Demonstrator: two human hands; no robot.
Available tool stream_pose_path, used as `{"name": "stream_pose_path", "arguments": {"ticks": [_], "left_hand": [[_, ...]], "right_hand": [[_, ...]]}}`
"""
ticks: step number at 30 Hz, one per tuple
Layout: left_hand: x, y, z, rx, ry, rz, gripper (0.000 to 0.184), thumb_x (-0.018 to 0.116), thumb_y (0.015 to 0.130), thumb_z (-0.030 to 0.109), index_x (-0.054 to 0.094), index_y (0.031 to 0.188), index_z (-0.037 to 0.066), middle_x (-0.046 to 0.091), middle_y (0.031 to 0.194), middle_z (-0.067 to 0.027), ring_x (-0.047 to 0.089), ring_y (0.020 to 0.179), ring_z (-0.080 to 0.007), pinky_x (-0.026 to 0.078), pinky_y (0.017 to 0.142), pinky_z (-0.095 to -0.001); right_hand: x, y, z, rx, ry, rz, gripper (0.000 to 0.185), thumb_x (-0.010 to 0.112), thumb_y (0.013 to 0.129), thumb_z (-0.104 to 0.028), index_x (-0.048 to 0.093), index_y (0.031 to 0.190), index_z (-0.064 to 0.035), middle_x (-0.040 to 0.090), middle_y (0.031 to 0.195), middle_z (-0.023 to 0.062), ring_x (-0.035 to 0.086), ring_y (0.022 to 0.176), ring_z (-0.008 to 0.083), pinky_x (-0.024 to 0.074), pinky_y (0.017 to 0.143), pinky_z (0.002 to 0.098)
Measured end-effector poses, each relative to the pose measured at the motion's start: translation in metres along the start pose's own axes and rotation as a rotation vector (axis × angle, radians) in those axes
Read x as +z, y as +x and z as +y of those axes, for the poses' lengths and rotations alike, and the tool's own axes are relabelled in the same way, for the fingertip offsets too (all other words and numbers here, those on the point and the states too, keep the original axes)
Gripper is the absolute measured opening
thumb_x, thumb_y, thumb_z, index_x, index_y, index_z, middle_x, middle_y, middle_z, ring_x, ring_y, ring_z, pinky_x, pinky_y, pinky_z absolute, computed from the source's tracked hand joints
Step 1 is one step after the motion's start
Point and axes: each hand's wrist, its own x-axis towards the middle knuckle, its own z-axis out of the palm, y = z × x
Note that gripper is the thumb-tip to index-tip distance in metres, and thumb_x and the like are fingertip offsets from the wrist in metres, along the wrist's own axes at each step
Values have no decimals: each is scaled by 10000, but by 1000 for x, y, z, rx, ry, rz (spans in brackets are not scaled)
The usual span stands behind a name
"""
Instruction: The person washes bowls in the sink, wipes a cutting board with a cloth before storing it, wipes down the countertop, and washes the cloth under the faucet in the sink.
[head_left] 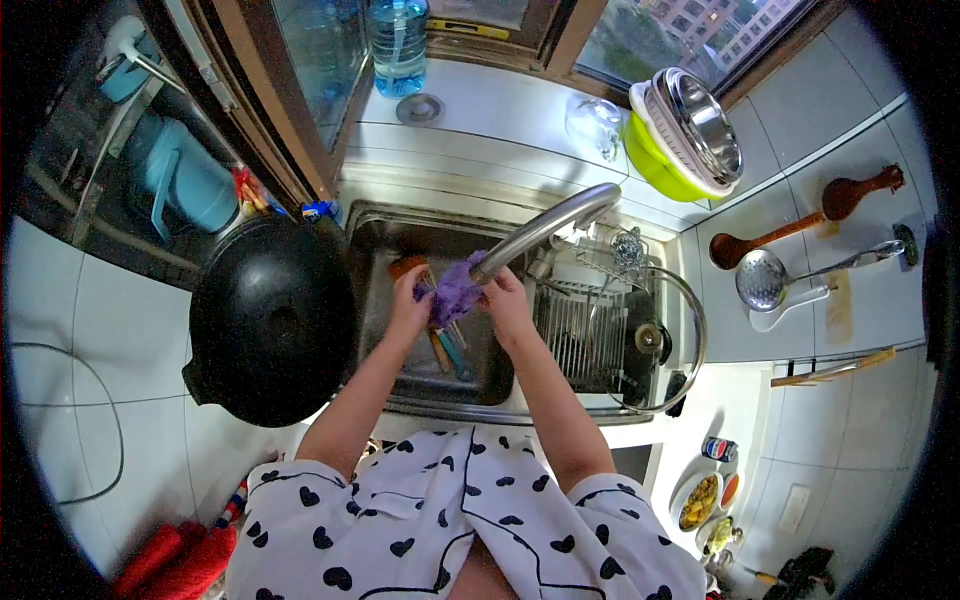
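A crumpled purple cloth (458, 292) is stretched between my two hands over the left sink basin (400, 375). My left hand (410, 302) is closed on its left side, and my right hand (506, 303) grips its right side. Directly above, the mouth of the curved metal faucet (545, 228) touches or nearly touches the cloth; I cannot make out running water. Beneath the hands, a wooden-handled utensil (440, 352) and one with a teal handle (456, 358) lie on the basin floor. Their far ends are hidden by the cloth.
A large black wok (272, 320) stands left of the sink. On the right, a dish rack (580, 330) and a glass lid (690, 300) occupy the other basin. Stacked bowls (665, 150) sit by the window. Ladles (765, 280) hang on the right wall, above food dishes (698, 502).
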Motion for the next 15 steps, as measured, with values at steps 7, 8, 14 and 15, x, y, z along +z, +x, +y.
{"name": "stream_pose_path", "arguments": {"ticks": [7, 8, 14, 15], "left_hand": [[6, -3, 53, -158, -242, -176, 277, 572, 854, 252, 552, 1036, 43, 584, 943, -53, 551, 887, -177, 426, 761, -318], [12, -5, 54, -73, -185, -171, 276, 578, 846, 250, 559, 1020, 37, 588, 921, -62, 558, 860, -186, 429, 732, -322], [28, 5, 76, 64, 218, -102, 225, 579, 806, 198, 608, 909, 0, 604, 817, -200, 593, 701, -302, 453, 620, -365], [23, 16, 76, 15, 80, -40, 243, 556, 806, 180, 606, 958, -3, 616, 787, -197, 599, 679, -322, 458, 630, -381]], "right_hand": [[2, 11, 14, -147, -12, 61, 118, 520, 884, -141, 549, 978, -76, 558, 808, -6, 528, 721, 85, 428, 600, 235], [1, 17, 24, -226, -29, 101, 112, 518, 883, -136, 546, 970, -71, 552, 790, -4, 525, 715, 85, 426, 595, 236], [18, 27, 48, 58, 141, 330, 150, 478, 888, -131, 536, 859, 5, 534, 703, 71, 484, 600, 158, 394, 538, 336], [19, 24, 49, 43, 57, 310, 141, 466, 877, -108, 533, 826, 5, 528, 694, 80, 485, 603, 165, 389, 537, 342]]}}
